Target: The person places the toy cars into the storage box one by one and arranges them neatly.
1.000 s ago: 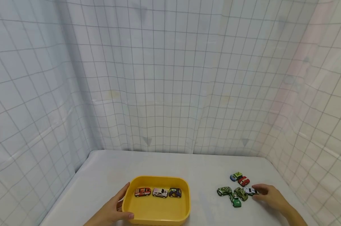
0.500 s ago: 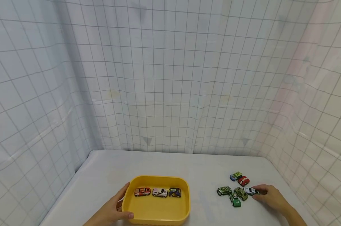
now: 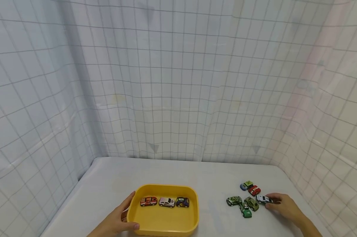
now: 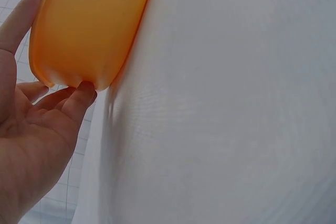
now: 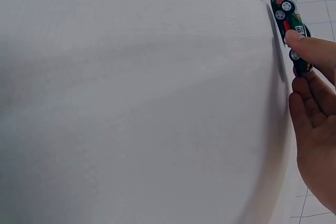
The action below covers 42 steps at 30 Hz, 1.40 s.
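My left hand [image 3: 114, 221] grips the left side of a yellow plastic tray [image 3: 163, 227]; in the left wrist view, thumb and fingers [image 4: 80, 100] are spread around its end wall. Three toy cars stand in a row inside: a red-orange one [image 3: 148, 201], a white one [image 3: 167, 202] and a dark blue one [image 3: 182, 202]. On the right, my right hand [image 3: 286, 207] pinches the rear of a white-and-black toy car [image 3: 263, 199] between thumb and fingers. In the right wrist view the thumb [image 5: 310, 48] presses on the side of that car, partly covering it.
Left of the right hand lie several toy cars: a camouflage one [image 3: 234, 200], a green one [image 3: 245, 210], an olive one [image 3: 251, 203], a red one [image 3: 254, 190] and a blue-and-lime one [image 3: 246, 185]. Gridded white curtains [image 3: 178, 98] enclose the white table [image 3: 214, 176].
The white-and-black car has shifted slightly up and turned a little in my right hand's fingers, apart from the olive car. My left hand and the tray look nearly unmoved.
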Motion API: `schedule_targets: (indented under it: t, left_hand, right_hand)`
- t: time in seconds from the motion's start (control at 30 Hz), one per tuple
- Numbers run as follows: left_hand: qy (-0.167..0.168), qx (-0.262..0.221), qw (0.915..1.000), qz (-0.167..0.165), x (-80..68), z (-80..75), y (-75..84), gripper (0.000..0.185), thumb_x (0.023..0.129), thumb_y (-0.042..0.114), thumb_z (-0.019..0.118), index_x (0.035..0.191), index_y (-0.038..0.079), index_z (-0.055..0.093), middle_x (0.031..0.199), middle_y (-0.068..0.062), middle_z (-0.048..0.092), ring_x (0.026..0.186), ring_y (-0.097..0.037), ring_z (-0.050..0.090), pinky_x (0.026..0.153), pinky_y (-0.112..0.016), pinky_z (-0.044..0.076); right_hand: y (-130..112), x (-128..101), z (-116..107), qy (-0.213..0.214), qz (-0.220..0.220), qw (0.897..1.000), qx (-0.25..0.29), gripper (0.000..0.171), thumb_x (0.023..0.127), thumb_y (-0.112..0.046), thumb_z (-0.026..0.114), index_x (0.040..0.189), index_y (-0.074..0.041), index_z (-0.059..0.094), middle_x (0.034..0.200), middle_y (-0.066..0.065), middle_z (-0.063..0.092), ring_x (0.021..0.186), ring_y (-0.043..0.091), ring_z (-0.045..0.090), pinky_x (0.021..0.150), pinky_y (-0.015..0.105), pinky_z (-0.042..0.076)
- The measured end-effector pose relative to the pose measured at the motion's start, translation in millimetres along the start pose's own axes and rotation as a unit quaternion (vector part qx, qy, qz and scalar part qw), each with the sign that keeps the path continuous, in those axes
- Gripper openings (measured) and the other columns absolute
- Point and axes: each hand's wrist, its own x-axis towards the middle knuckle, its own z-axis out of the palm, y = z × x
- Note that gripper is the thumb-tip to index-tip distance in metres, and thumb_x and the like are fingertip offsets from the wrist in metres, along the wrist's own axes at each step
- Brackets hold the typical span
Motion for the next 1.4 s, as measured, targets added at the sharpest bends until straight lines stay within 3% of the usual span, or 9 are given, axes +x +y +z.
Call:
schedule_targets:
  t: [0.37,0.6,0.8,1.17,1.4]
  left_hand:
    - [0.003,0.02,0.9998,-0.002,-1.0,0.4,3.0,0.103,0.099,0.019,0.074,0.167,0.008,-0.003,0.165,-0.035,0.001,0.136,-0.048,0.047,0.098,-0.039,0.055]
    - [-0.001,0.004,1.0,-0.002,-1.6,0.2,2.0,0.103,0.098,0.018,0.074,0.167,0.009,-0.004,0.166,-0.034,0.0,0.136,-0.047,0.046,0.098,-0.039,0.055]
    - [0.008,0.021,0.9997,-0.002,-0.7,0.0,0.6,0.103,0.098,0.021,0.075,0.167,0.01,-0.001,0.166,-0.033,0.006,0.136,-0.046,0.046,0.099,-0.038,0.055]
    - [0.027,0.044,0.9985,-0.014,-0.3,2.2,1.8,0.104,0.097,0.025,0.076,0.167,0.009,0.001,0.166,-0.034,0.01,0.137,-0.05,0.044,0.101,-0.043,0.053]
    - [0.013,0.035,0.9993,-0.001,0.5,-0.1,0.1,0.104,0.097,0.022,0.076,0.167,0.008,0.0,0.166,-0.034,0.007,0.136,-0.047,0.047,0.1,-0.04,0.054]
  right_hand:
    - [-9,-3,-8,0.002,-0.019,1.0,0.003,0.042,0.086,-0.017,0.084,0.119,0.006,0.072,0.119,0.021,0.069,0.112,0.044,0.063,0.097,0.059,0.052]
    - [-18,-2,-14,0.002,-0.036,0.999,-0.008,0.042,0.088,-0.022,0.083,0.12,0.004,0.072,0.12,0.019,0.07,0.115,0.044,0.062,0.098,0.058,0.051]
    - [-29,0,-17,0.002,-0.035,0.999,-0.009,0.046,0.088,-0.029,0.084,0.121,0.002,0.072,0.121,0.018,0.07,0.117,0.046,0.062,0.098,0.058,0.052]
    - [-43,0,-12,0.005,-0.058,0.998,-0.008,0.046,0.09,-0.031,0.082,0.123,0.0,0.07,0.123,0.018,0.069,0.12,0.049,0.06,0.1,0.058,0.051]
    - [-58,4,-4,0.008,-0.071,0.997,-0.013,0.045,0.09,-0.031,0.082,0.121,0.0,0.071,0.12,0.015,0.07,0.119,0.047,0.061,0.099,0.056,0.052]
